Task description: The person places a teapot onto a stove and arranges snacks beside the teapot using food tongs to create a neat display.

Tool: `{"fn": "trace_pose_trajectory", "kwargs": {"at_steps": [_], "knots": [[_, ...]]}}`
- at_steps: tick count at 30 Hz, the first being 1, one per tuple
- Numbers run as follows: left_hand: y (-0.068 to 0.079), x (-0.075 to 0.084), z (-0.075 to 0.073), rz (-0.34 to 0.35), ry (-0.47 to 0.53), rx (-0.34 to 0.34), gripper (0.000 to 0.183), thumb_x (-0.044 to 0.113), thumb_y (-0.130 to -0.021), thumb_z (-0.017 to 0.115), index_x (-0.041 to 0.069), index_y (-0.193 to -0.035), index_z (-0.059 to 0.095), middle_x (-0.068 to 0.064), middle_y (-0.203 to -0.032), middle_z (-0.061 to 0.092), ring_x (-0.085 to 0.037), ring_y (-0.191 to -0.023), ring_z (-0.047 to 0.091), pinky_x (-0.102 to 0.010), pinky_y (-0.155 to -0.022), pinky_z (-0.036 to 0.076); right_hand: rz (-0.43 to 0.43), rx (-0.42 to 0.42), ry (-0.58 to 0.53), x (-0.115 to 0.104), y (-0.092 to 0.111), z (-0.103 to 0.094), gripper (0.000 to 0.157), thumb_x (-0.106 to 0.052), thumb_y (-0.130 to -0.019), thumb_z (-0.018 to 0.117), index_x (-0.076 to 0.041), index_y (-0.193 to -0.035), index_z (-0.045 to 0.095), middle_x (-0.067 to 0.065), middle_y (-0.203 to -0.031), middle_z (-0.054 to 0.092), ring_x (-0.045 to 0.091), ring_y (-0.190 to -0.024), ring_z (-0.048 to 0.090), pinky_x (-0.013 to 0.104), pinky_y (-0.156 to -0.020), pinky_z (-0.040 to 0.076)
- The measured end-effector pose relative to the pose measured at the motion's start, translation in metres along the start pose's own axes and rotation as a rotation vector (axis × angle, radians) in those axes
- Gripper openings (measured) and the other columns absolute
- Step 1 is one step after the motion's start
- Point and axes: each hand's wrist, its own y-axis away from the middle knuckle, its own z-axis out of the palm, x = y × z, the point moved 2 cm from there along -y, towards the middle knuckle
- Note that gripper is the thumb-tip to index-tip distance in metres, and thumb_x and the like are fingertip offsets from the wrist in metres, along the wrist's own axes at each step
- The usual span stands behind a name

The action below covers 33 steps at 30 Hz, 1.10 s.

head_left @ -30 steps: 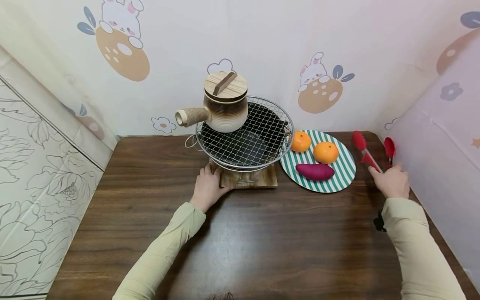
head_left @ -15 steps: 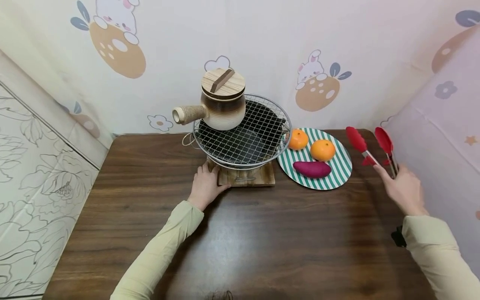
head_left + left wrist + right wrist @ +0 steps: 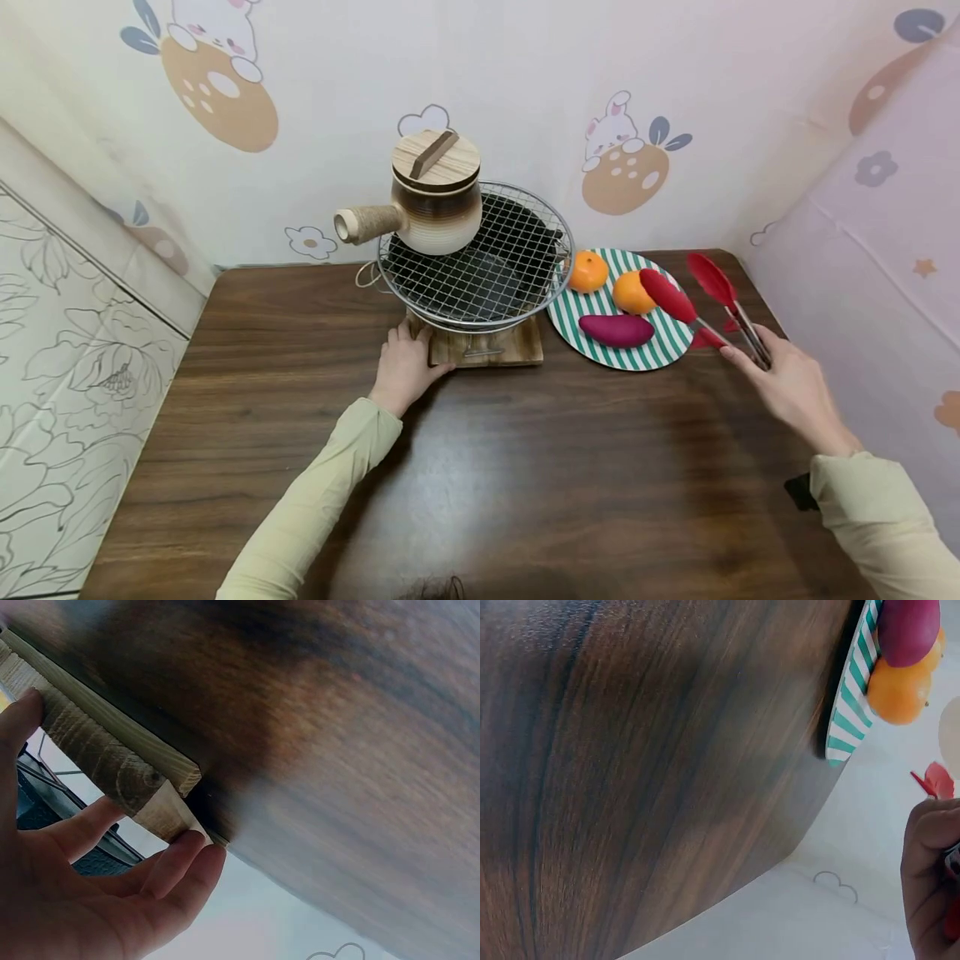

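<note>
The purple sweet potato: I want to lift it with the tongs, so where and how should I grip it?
Close the tongs across the thick middle of the purple sweet potato, probably from above and the near side: it lies sideways on the plate, tapers toward both ends, and has oranges close behind.

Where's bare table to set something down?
Free: front of the table, between left hand and right hand; also left of the left hand. Crowded: back middle, with grill and pot above the board; beside it, the loaded plate, overlapped by tongs in head view.
</note>
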Motion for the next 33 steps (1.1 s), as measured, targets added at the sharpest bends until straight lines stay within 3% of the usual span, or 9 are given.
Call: {"fn": "trace_pose_trajectory", "kwargs": {"at_steps": [6,13,17,21,28,33], "knots": [[-0.001,-0.001,0.0,-0.011,0.006,-0.021,0.078,0.053,-0.075,0.075,0.001,-0.13,0.058,-0.033,-0.133,0.049,-0.045,-0.11,0.053,-0.051,-0.082,0.052,-0.074,-0.041,0.005,-0.012,0.006,0.002,0.065,-0.047,-0.094,0.055,-0.006,-0.143,0.041,0.027,-0.108,0.054,0.045,-0.094,0.053,0.058,-0.071,0.039],[-0.002,-0.002,0.001,-0.008,0.001,-0.012,0.077,0.053,-0.075,0.075,0.001,-0.129,0.058,-0.033,-0.133,0.05,-0.044,-0.108,0.054,-0.051,-0.08,0.052,-0.118,-0.064,0.034,-0.018,0.011,0.004,0.073,-0.047,-0.092,0.059,-0.003,-0.146,0.038,0.033,-0.12,0.053,0.051,-0.102,0.053,0.062,-0.075,0.041],[-0.001,-0.001,0.001,-0.004,0.008,-0.007,0.077,0.053,-0.074,0.076,0.001,-0.128,0.059,-0.033,-0.132,0.05,-0.044,-0.107,0.054,-0.051,-0.079,0.052,-0.145,-0.078,0.074,-0.019,0.013,0.006,0.076,-0.048,-0.089,0.062,-0.001,-0.144,0.039,0.03,-0.116,0.055,0.045,-0.094,0.056,0.052,-0.068,0.045],[-0.001,-0.001,0.001,-0.006,0.021,-0.009,0.077,0.052,-0.074,0.077,0.001,-0.128,0.059,-0.033,-0.132,0.05,-0.045,-0.107,0.054,-0.051,-0.079,0.052,-0.182,-0.07,0.105,-0.021,0.014,0.007,0.076,-0.049,-0.087,0.064,0.001,-0.141,0.044,0.023,-0.105,0.058,0.03,-0.079,0.052,0.034,-0.059,0.038],[-0.001,-0.001,0.001,-0.007,0.013,-0.011,0.077,0.053,-0.074,0.076,0.001,-0.129,0.059,-0.033,-0.132,0.05,-0.044,-0.108,0.053,-0.051,-0.079,0.052,-0.202,-0.081,0.132,-0.021,0.014,0.009,0.075,-0.051,-0.086,0.065,-0.003,-0.14,0.047,0.015,-0.096,0.058,0.023,-0.072,0.047,0.03,-0.056,0.033],[-0.001,0.0,0.001,-0.008,0.014,-0.019,0.077,0.053,-0.075,0.076,0.001,-0.13,0.058,-0.033,-0.133,0.049,-0.045,-0.109,0.053,-0.051,-0.08,0.052,-0.2,-0.097,0.165,-0.019,0.014,0.01,0.075,-0.053,-0.085,0.065,-0.005,-0.14,0.048,0.017,-0.102,0.06,0.024,-0.073,0.052,0.033,-0.055,0.038]]}}
